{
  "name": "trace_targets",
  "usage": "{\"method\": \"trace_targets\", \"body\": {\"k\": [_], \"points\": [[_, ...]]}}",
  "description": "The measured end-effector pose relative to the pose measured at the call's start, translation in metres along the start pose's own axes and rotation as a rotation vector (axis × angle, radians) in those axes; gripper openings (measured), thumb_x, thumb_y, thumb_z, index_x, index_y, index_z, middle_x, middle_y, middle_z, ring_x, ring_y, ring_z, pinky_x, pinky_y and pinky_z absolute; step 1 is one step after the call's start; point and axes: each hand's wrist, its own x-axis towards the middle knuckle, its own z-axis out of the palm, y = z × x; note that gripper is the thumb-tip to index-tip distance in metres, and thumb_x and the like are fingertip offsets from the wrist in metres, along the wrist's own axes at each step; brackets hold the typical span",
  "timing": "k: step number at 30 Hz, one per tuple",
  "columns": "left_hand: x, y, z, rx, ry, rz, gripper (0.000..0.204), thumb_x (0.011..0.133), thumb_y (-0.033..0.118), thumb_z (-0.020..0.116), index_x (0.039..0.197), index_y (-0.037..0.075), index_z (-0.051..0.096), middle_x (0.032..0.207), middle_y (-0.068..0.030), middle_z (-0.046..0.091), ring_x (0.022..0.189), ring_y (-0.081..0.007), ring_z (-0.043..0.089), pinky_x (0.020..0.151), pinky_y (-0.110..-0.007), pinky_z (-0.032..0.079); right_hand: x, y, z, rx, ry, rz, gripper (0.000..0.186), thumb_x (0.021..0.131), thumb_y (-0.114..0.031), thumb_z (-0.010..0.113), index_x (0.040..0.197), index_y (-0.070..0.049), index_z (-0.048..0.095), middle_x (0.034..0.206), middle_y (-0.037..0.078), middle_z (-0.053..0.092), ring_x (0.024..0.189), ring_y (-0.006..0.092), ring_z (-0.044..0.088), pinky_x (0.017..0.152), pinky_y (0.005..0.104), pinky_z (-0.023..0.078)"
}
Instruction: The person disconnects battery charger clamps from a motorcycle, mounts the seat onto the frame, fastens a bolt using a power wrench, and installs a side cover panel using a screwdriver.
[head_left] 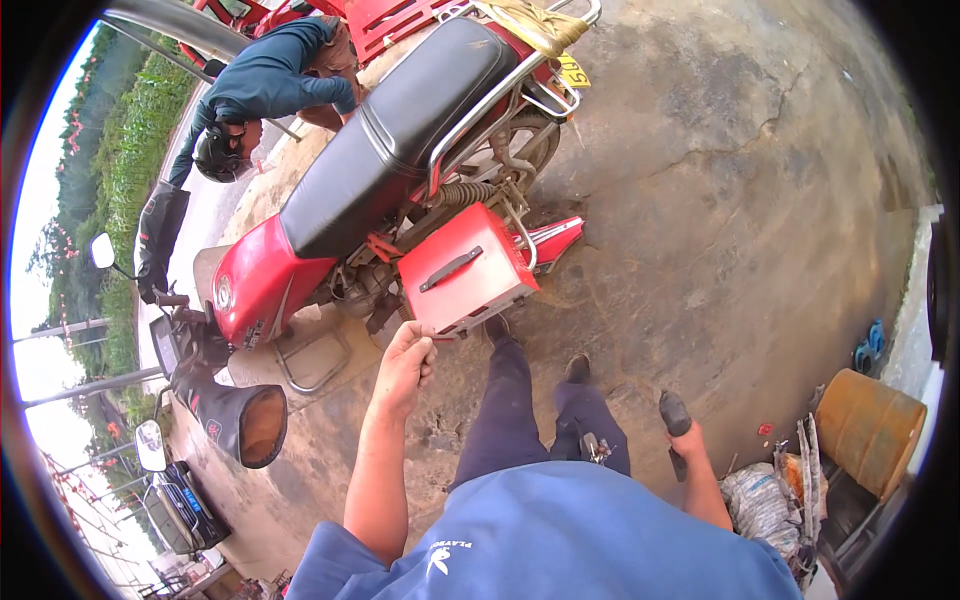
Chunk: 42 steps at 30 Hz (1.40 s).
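Note:
My left hand (408,365) is closed just below the near edge of a red box (508,268) with a black strap handle, beside the red motorcycle (270,280); a small thin thing at its fingertips is too small to make out. My right hand (688,443) grips a long dark tool (673,408), low at my right side. The motorcycle has a black seat (400,105) and a metal rear rack.
Another person (250,85) in a helmet bends over the motorcycle's far side. A rusty drum (868,425), sacks (752,505) and blue footwear (869,345) lie on the right. A vehicle (188,505) stands lower left, on cracked concrete (700,200).

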Motion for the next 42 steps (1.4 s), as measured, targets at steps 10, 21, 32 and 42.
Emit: {"method": "trace_targets", "body": {"k": [10,21,32,42], "points": [[0.01,0.002,0.005,-0.394,-0.263,0.0,0.02,0.103,0.017,0.062,0.118,0.003,0.062,0.083,-0.0019,0.052,0.069,-0.0114,0.046,0.059,-0.025,0.038,-0.027,-0.092,-0.014,0.24,-0.093,0.171,0.036,0.078,-0.019,0.083,0.106,0.0,0.072,0.098,0.013,0.076,0.089,0.0235,0.074,0.077,0.0413,0.059],[0.107,-0.003,0.081,-0.236,-0.46,-0.135,0.031,0.107,0.036,0.06,0.105,0.005,0.064,0.072,0.002,0.05,0.059,-0.0079,0.043,0.052,-0.024,0.036,-0.065,-0.301,-0.018,0.33,-0.279,-0.38,0.055,0.086,-0.029,0.082,0.132,-0.004,0.065,0.121,0.014,0.073,0.108,0.0234,0.07,0.095,0.0364,0.055],[0.139,-0.047,0.128,0.069,-0.213,-0.103,0.028,0.107,0.032,0.061,0.098,0.006,0.064,0.074,-0.0003,0.054,0.061,-0.0097,0.046,0.054,-0.024,0.034,0.028,-0.28,0.037,0.599,-0.352,-0.663,0.075,0.076,-0.018,0.079,0.147,-0.008,0.057,0.129,0.013,0.071,0.113,0.0299,0.071,0.096,0.0363,0.054],[0.186,-0.151,0.224,0.078,-0.289,-0.095,0.026,0.109,0.029,0.054,0.102,0.005,0.06,0.083,-0.0032,0.049,0.078,-0.0171,0.048,0.072,-0.035,0.042,0.106,-0.169,0.076,0.754,-0.311,-0.538,0.077,0.074,-0.007,0.079,0.147,-0.008,0.057,0.126,0.015,0.072,0.111,0.0298,0.072,0.095,0.0363,0.055]]}}
